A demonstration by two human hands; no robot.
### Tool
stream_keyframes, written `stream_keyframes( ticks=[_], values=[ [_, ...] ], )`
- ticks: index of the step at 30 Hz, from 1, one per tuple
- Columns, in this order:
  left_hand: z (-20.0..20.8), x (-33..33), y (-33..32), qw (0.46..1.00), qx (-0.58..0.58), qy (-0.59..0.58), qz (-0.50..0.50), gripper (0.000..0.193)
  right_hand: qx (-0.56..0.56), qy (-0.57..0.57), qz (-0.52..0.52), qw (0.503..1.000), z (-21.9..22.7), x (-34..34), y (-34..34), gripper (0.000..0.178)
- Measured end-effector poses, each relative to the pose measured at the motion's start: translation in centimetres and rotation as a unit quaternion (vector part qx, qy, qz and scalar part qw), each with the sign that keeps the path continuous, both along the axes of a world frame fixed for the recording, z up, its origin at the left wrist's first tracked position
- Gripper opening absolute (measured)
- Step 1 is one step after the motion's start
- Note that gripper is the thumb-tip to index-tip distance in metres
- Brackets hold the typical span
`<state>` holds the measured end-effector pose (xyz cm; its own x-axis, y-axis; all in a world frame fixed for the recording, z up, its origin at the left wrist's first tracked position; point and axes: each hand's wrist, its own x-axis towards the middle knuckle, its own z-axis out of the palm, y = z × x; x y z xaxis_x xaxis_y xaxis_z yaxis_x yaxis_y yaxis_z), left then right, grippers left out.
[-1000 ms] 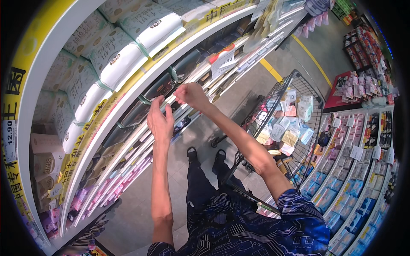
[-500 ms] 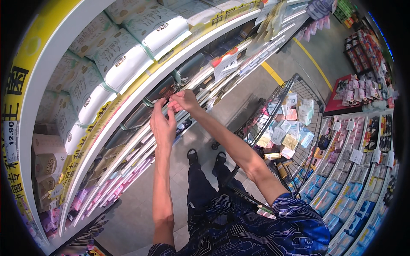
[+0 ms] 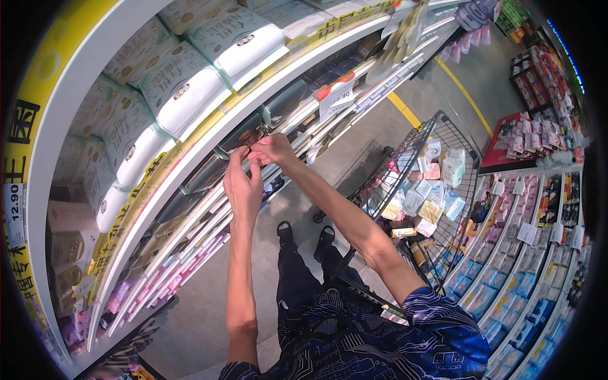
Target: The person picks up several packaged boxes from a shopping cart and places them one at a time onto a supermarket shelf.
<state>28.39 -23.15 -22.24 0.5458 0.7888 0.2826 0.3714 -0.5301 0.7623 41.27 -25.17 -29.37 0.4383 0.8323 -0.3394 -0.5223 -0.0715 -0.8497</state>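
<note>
Both my hands meet at the front of the shelf row below the white packs, beside a dark green package [image 3: 244, 134] with brownish print. My left hand [image 3: 243, 185] points upward, fingers bent and thumb close to the forefinger. Right against its fingertips is my right hand [image 3: 273, 149], curled with its fingers pinched together. Whatever lies between the fingertips is too small and covered to name. More dark green packages [image 3: 285, 101] lie along the same row. Just above stand white soft packs [image 3: 193, 98] with pale green edges.
A wire shopping cart [image 3: 437, 117] holding several small boxes and packs stands at my right. Beyond it, a shelf of colourful packs [image 3: 506, 278] curves along the right side. A price card [image 3: 335, 98] hangs off the shelf edge near my right hand. My sandalled feet [image 3: 285, 233] are on grey floor.
My hands stay almost in place at the dark green package, with only slight finger movement. The view has shifted a little.
</note>
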Motion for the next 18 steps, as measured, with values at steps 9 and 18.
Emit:
stream_keyframes(
  ticks=[9,18],
  values=[
    [0.3,0.2,0.1,1.000,-0.006,0.002,-0.009,0.027,-0.015,0.031,-0.006,0.999,-0.5,0.2,0.5,0.019],
    [1.2,-0.1,1.0,0.996,0.015,0.020,-0.084,0.050,0.013,0.045,-0.015,0.999,-0.4,-0.3,-0.3,0.024]
  ],
)
